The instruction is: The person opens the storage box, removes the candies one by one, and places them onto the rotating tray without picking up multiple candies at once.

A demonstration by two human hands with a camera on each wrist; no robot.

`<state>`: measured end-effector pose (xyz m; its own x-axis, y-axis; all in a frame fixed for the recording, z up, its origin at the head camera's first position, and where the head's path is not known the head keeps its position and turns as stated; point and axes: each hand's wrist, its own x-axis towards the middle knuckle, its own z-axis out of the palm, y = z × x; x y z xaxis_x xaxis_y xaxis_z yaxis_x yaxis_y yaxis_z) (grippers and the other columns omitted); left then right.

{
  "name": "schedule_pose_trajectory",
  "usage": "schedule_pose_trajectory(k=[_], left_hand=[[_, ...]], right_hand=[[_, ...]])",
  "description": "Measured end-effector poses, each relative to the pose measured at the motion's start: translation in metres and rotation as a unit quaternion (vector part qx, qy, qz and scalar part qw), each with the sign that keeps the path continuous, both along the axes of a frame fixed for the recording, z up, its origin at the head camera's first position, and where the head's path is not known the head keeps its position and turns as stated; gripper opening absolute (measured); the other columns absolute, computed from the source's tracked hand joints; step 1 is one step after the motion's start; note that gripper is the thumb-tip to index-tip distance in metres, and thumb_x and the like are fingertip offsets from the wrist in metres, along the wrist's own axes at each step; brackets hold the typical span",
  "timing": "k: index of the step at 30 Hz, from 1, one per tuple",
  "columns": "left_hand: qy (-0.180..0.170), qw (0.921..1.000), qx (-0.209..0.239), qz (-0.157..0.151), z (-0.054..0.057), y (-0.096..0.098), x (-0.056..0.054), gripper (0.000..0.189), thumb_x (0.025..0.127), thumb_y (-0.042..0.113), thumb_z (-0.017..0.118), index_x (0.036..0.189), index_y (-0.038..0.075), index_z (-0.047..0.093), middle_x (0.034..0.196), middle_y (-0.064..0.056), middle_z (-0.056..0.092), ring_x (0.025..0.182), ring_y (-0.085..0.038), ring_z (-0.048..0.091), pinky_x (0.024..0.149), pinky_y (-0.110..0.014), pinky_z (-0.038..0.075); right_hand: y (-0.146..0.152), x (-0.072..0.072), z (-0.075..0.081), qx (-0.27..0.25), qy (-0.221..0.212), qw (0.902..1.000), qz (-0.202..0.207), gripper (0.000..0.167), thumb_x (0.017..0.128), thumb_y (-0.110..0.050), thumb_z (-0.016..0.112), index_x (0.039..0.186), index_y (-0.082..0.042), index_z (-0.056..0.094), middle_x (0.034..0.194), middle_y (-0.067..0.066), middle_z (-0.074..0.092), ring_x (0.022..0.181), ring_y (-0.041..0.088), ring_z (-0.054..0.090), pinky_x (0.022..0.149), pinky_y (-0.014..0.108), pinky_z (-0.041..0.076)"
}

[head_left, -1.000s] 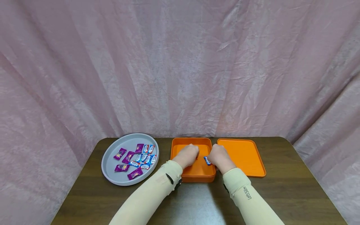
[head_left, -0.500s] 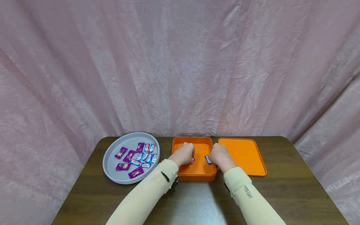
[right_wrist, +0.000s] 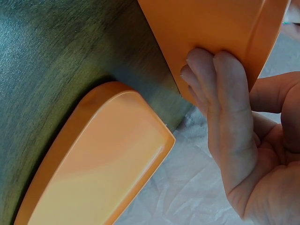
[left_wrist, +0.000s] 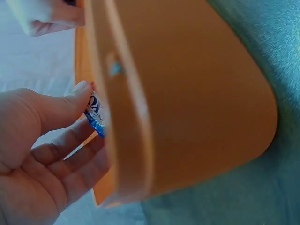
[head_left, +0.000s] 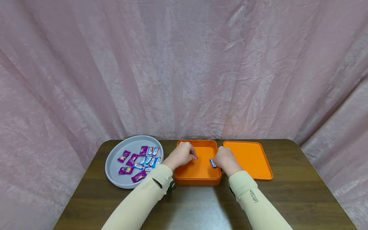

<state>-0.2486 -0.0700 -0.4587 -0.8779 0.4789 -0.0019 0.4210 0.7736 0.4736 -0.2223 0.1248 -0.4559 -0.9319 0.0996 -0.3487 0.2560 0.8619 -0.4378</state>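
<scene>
My left hand (head_left: pixel 181 155) is over the left side of the orange box (head_left: pixel 198 182). In the left wrist view its thumb and fingers pinch a small wrapped candy (left_wrist: pixel 95 112) in blue, white and red, beside the box's wall. At the box's right rim, my right hand (head_left: pixel 226 160) grips the wall. The right wrist view shows its fingers (right_wrist: pixel 232 89) flat along the outside, while the thumb goes over the rim and its tip is hidden. Another blue-wrapped candy (head_left: pixel 212 163) lies inside the box, close by the right hand; whether they touch I cannot tell.
A round grey tray (head_left: pixel 113 177) at left bears several purple-wrapped candies (head_left: pixel 125 170) and several blue, white and red ones (head_left: pixel 151 160). An orange lid (head_left: pixel 248 158) lies flat right of the box. Behind the wooden table (head_left: pixel 299 191) hangs a pink curtain (head_left: pixel 184 70).
My left hand has drawn back left from the box's middle toward its left side, keeping its candy. The right hand and the candy near it have stayed about where they were.
</scene>
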Motion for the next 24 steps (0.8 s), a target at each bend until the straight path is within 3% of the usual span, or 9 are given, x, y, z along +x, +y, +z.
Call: schedule_pose_trajectory(k=[5, 12, 21, 24], left_hand=[[0.040, 0.9984, 0.035, 0.018, 0.009, -0.009, 0.000, 0.004, 0.082, 0.022, 0.071, 0.079, 0.020, 0.073, 0.076, 0.011, 0.066, 0.069, -0.007, 0.056, 0.062, -0.020, 0.047], [0.060, 0.9918, 0.085, 0.075, 0.023, -0.026, 0.001, 0.012, 0.084, 0.017, 0.069, 0.094, 0.012, 0.073, 0.084, 0.003, 0.070, 0.070, -0.009, 0.061, 0.063, -0.022, 0.053], [0.131, 0.9748, 0.128, 0.128, 0.022, -0.065, -0.002, 0.010, 0.086, 0.017, 0.067, 0.093, 0.015, 0.075, 0.088, 0.001, 0.073, 0.075, -0.010, 0.064, 0.067, -0.028, 0.055], [0.138, 0.9699, 0.135, 0.148, 0.022, -0.082, 0.000, 0.012, 0.086, 0.019, 0.067, 0.094, 0.014, 0.074, 0.088, 0.001, 0.073, 0.071, -0.011, 0.063, 0.065, -0.029, 0.055]], right_hand=[[0.002, 0.002, 0.000, 0.002, 0.002, 1.0000, 0.006, 0.026, 0.084, -0.018, 0.066, 0.099, 0.003, 0.060, 0.078, 0.018, 0.059, 0.046, 0.024, 0.062, 0.039, 0.029, 0.048], [0.002, 0.004, 0.001, -0.001, 0.001, 1.0000, -0.001, 0.029, 0.084, -0.018, 0.067, 0.101, 0.004, 0.059, 0.081, 0.019, 0.059, 0.048, 0.025, 0.063, 0.039, 0.029, 0.048], [-0.001, 0.003, -0.001, 0.002, -0.001, 1.0000, -0.003, 0.022, 0.086, -0.014, 0.063, 0.099, 0.002, 0.059, 0.077, 0.018, 0.059, 0.049, 0.025, 0.064, 0.039, 0.028, 0.048], [-0.002, 0.003, -0.001, 0.001, 0.002, 1.0000, -0.003, 0.021, 0.085, -0.014, 0.064, 0.098, 0.002, 0.058, 0.080, 0.019, 0.058, 0.046, 0.024, 0.063, 0.038, 0.028, 0.047]])
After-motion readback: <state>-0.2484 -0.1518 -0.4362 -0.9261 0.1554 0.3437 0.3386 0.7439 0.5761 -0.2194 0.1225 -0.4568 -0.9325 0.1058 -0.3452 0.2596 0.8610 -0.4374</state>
